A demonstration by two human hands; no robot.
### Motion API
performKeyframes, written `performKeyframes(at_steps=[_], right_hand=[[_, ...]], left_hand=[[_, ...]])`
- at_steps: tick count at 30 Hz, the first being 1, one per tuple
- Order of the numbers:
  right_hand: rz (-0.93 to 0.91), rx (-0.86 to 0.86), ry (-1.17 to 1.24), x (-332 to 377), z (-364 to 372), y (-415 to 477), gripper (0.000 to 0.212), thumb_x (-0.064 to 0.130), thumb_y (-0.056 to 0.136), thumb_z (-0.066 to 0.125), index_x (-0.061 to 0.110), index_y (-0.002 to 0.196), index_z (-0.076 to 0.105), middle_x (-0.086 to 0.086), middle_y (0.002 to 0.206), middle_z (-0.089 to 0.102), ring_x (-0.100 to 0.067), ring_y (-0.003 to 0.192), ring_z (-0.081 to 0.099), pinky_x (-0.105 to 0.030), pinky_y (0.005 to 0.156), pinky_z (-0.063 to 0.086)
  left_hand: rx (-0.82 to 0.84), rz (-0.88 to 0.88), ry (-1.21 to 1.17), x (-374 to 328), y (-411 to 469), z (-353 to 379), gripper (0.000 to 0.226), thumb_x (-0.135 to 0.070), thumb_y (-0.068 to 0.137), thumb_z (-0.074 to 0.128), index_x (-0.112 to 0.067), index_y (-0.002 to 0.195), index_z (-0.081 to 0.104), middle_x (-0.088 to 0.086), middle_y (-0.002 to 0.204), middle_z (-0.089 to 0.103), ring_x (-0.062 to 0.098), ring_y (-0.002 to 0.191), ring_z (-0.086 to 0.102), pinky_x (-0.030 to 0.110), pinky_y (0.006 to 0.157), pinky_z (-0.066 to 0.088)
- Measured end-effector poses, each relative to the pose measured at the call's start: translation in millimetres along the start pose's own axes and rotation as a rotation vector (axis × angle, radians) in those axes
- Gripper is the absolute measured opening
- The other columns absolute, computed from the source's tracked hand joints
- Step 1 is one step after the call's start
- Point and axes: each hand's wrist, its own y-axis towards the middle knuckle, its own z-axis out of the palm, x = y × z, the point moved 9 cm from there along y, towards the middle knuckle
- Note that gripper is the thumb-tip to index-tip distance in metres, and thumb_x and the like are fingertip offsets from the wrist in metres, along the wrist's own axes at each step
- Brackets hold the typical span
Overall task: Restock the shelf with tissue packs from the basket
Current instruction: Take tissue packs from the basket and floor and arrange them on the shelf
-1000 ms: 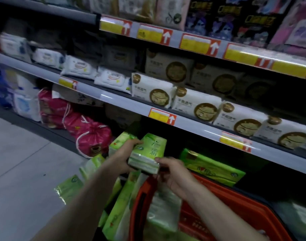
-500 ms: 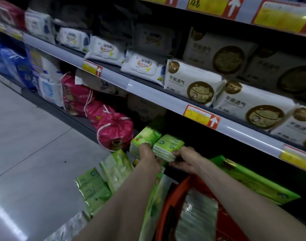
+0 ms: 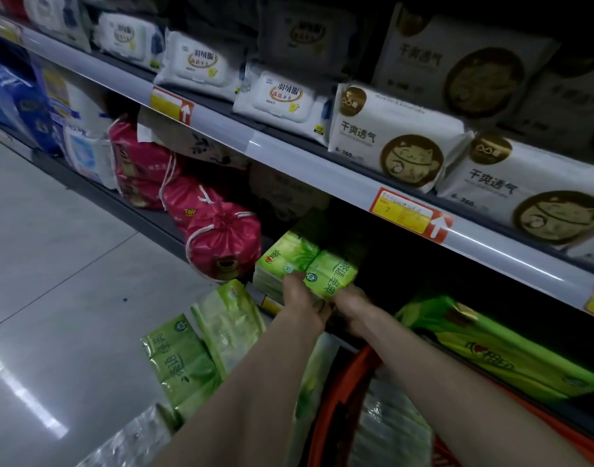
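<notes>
At centre frame, under the price rail [image 3: 322, 170], a green tissue pack [image 3: 332, 278] sits at the front of the bottom shelf [image 3: 144, 215]. It is touching a second green pack [image 3: 285, 256] on its left. The left hand [image 3: 305, 306] clasps the near left corner of the pack, with the thumb lying on its top face. The right hand [image 3: 353, 308] curls round the near right end, so both hands grasp the same pack. The hands hide its underside (whether it rests fully on the shelf cannot be told).

The orange basket [image 3: 339, 392] stands at lower centre, below the forearms, and holds clear-wrapped packs [image 3: 390, 429]. More green packs [image 3: 181, 358] lie on the tiled floor [image 3: 53, 264] at lower left, just beside the basket. A large green multipack [image 3: 491, 355] lies at lower right. Red drawstring bags [image 3: 221, 237] occupy the bottom shelf left of the green packs. On the shelf above, white cat-emblem packs [image 3: 390, 139] fill the right side and white wipes packs [image 3: 275, 96] sit to their left. A yellow and red price tag [image 3: 406, 214] is fixed to the rail above the hands.
</notes>
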Motion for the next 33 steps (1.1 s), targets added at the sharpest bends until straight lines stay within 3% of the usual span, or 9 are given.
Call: performKeyframes(at_steps=[2,5,7,11,14,19,25,28,33], right_hand=[[-0.008,0.012,-0.052,2,-2,2,0.021,0.004,0.107,0.04,0.013,0.117,0.056,-0.007,0.112,0.061,-0.019,0.09,0.054,-0.013,0.038,0.04],[0.017,0.078,-0.024,-3,4,7,0.022,0.007,0.096,0.049,0.002,0.109,0.067,-0.01,0.091,0.071,-0.022,0.073,0.069,-0.026,0.06,0.06],[0.017,0.097,-0.01,-4,1,5,0.02,0.001,0.096,0.047,-0.001,0.096,0.067,-0.013,0.067,0.068,-0.021,0.049,0.066,-0.025,0.047,0.053],[-0.008,0.081,-0.048,12,-20,-23,0.016,0.0,0.1,0.044,0.004,0.098,0.06,-0.017,0.079,0.065,-0.028,0.061,0.065,-0.034,0.057,0.05],[-0.045,0.096,-0.009,19,-34,-41,0.022,-0.001,0.097,0.049,-0.003,0.115,0.061,-0.021,0.091,0.063,-0.029,0.067,0.065,-0.038,0.065,0.055],[-0.155,0.19,-0.08,19,-58,-105,0.021,-0.003,0.095,0.049,0.004,0.107,0.064,-0.024,0.089,0.064,-0.026,0.057,0.061,-0.024,0.048,0.049],[-0.331,0.132,-0.229,-11,-116,-187,0.029,0.011,0.094,0.066,0.017,0.122,0.062,-0.015,0.107,0.073,-0.023,0.08,0.069,-0.033,0.065,0.055],[-0.379,0.139,-0.297,-41,-148,-221,0.035,0.017,0.096,0.068,0.018,0.13,0.058,-0.012,0.113,0.074,-0.018,0.077,0.072,-0.026,0.061,0.053],[-0.461,0.034,-0.485,-119,-207,-264,0.039,0.03,0.095,0.07,0.027,0.133,0.062,0.009,0.127,0.067,-0.011,0.114,0.062,-0.028,0.092,0.048]], left_hand=[[0.011,-0.013,0.01,1,0,0,0.038,-0.027,0.103,0.041,-0.017,0.065,0.044,0.0,0.036,0.046,0.018,0.042,0.042,0.029,0.052,0.039],[0.031,-0.012,0.017,-1,-1,2,0.034,-0.027,0.102,0.043,-0.012,0.072,0.049,0.003,0.039,0.05,0.022,0.054,0.048,0.031,0.061,0.047],[0.03,0.007,0.031,-3,-1,1,0.027,-0.027,0.101,0.045,-0.008,0.083,0.052,0.005,0.05,0.051,0.023,0.053,0.052,0.035,0.07,0.051],[0.032,0.036,0.108,-3,3,2,0.043,-0.026,0.1,0.048,0.0,0.133,0.054,0.008,0.114,0.066,0.032,0.097,0.064,0.044,0.097,0.054],[0.048,0.049,0.179,-1,-2,8,0.045,-0.026,0.098,0.05,-0.003,0.136,0.055,0.017,0.144,0.054,0.035,0.121,0.058,0.043,0.094,0.053],[0.133,0.104,0.344,9,-31,30,0.032,-0.026,0.099,0.048,-0.009,0.123,0.061,0.016,0.132,0.063,0.034,0.108,0.063,0.038,0.076,0.052],[0.264,0.256,0.695,23,-81,58,0.019,-0.025,0.097,0.053,-0.012,0.104,0.065,0.014,0.118,0.074,0.027,0.07,0.066,0.031,0.068,0.053],[0.322,0.477,1.019,28,-120,76,0.028,-0.024,0.101,0.053,-0.008,0.118,0.067,0.01,0.107,0.076,0.023,0.068,0.064,0.027,0.059,0.047],[0.484,1.018,1.583,58,-198,93,0.014,-0.026,0.094,0.064,-0.03,0.106,0.072,-0.001,0.079,0.076,0.007,0.068,0.067,0.023,0.062,0.048]])
